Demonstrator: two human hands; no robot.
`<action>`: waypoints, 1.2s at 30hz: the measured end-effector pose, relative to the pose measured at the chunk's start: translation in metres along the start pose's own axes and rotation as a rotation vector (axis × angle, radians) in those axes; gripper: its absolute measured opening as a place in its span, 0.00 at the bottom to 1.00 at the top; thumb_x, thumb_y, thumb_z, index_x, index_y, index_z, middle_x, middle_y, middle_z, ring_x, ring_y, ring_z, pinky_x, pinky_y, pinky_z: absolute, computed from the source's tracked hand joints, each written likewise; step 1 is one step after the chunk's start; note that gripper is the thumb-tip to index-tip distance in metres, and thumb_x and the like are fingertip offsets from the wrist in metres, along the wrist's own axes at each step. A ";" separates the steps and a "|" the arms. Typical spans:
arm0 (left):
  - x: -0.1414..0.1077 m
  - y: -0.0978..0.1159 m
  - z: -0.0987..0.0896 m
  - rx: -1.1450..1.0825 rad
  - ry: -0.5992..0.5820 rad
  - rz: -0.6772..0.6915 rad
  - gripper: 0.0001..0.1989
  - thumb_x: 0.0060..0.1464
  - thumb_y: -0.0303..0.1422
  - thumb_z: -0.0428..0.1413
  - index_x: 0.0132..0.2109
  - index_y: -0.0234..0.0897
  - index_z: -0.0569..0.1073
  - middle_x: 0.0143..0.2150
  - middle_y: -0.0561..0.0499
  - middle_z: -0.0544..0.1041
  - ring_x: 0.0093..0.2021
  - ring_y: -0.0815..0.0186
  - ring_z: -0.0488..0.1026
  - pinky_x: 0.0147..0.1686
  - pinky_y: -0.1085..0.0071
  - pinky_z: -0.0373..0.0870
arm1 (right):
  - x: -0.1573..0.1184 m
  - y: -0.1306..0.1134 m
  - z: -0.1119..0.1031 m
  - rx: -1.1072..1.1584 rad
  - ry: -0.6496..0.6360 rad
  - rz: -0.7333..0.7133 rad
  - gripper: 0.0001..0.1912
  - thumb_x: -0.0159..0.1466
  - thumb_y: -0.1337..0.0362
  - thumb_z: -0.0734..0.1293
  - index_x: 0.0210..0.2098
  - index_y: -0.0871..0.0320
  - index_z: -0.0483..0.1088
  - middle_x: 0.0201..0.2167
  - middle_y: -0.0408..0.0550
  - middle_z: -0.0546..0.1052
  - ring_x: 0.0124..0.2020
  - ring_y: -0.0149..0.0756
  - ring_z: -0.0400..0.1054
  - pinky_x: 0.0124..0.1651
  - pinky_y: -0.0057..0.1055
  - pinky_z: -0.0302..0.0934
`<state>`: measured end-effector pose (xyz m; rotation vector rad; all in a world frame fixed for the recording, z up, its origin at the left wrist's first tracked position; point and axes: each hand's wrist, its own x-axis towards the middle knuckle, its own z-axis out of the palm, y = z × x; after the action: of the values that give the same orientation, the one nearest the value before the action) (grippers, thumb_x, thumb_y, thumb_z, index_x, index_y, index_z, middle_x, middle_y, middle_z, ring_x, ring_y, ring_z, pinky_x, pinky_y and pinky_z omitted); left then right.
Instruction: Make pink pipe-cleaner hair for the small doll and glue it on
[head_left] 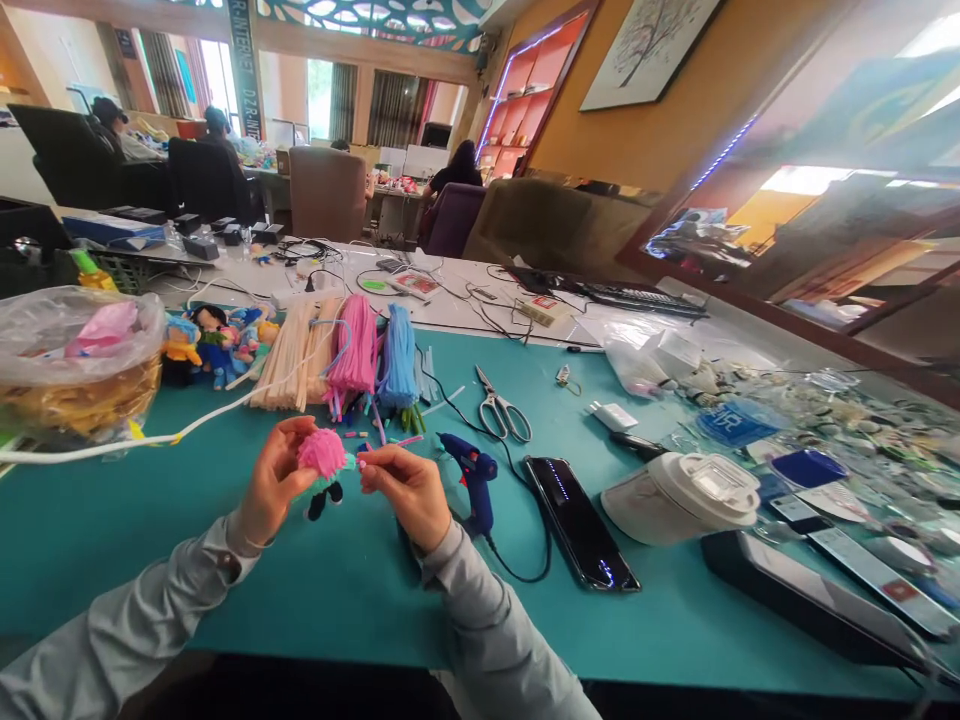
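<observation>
My left hand (274, 475) grips a small doll (322, 453) with fuzzy pink hair, a bit of teal on its body and black feet hanging below. Close against the doll's right side, my right hand (409, 490) is closed in a pinch; a tiny pink bit shows at its fingertips, too small to name. Just right of that hand lies a blue glue gun (474, 475) with its cord trailing over the green mat (360, 600). Beyond the hands, short coloured pieces are scattered before bundles of pink pipe cleaners (354, 345) and blue pipe cleaners (399, 355).
Scissors (501, 408), a phone (579, 522) and a lidded white cup (681, 497) are on the right, beside a cluttered heap of plastic bags. At left stand a bag-lined container (82, 370) and several small dolls (217, 345). A white cable (225, 408) crosses the left side.
</observation>
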<state>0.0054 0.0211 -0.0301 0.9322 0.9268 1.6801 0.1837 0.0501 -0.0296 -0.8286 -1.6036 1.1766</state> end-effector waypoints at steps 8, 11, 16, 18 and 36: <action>-0.021 0.003 -0.001 0.083 -0.004 -0.006 0.20 0.39 0.27 0.65 0.43 0.41 0.74 0.38 0.50 0.77 0.37 0.62 0.76 0.36 0.67 0.74 | -0.014 -0.022 0.015 0.137 0.092 -0.033 0.10 0.58 0.55 0.74 0.34 0.55 0.78 0.28 0.44 0.75 0.26 0.29 0.69 0.31 0.27 0.68; -0.024 0.000 -0.004 0.096 -0.033 -0.010 0.20 0.39 0.27 0.65 0.43 0.41 0.74 0.38 0.50 0.77 0.36 0.64 0.76 0.36 0.68 0.74 | -0.018 -0.027 0.017 0.199 0.081 0.037 0.12 0.55 0.54 0.75 0.31 0.56 0.76 0.23 0.42 0.74 0.24 0.30 0.70 0.30 0.27 0.69; -0.027 -0.002 -0.009 0.102 -0.027 -0.024 0.20 0.41 0.29 0.66 0.44 0.41 0.74 0.38 0.49 0.78 0.37 0.62 0.76 0.37 0.66 0.74 | -0.019 -0.034 0.019 0.220 0.054 0.057 0.15 0.55 0.51 0.74 0.28 0.57 0.76 0.24 0.44 0.75 0.23 0.31 0.71 0.29 0.29 0.70; -0.028 -0.001 -0.009 0.106 -0.043 -0.025 0.20 0.41 0.29 0.66 0.44 0.41 0.74 0.39 0.48 0.78 0.38 0.61 0.77 0.38 0.66 0.75 | -0.020 -0.036 0.020 0.191 0.057 0.023 0.13 0.57 0.53 0.74 0.29 0.57 0.77 0.24 0.44 0.76 0.23 0.31 0.71 0.29 0.29 0.70; -0.030 0.007 -0.006 0.154 -0.063 0.020 0.19 0.42 0.30 0.66 0.44 0.39 0.74 0.40 0.47 0.77 0.39 0.59 0.76 0.37 0.67 0.75 | -0.023 -0.043 0.020 -0.210 0.137 -0.262 0.07 0.64 0.63 0.67 0.32 0.56 0.76 0.29 0.46 0.74 0.30 0.33 0.69 0.36 0.32 0.68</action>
<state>0.0047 -0.0101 -0.0306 1.0944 1.0186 1.6038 0.1725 0.0097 0.0027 -0.7851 -1.6813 0.7615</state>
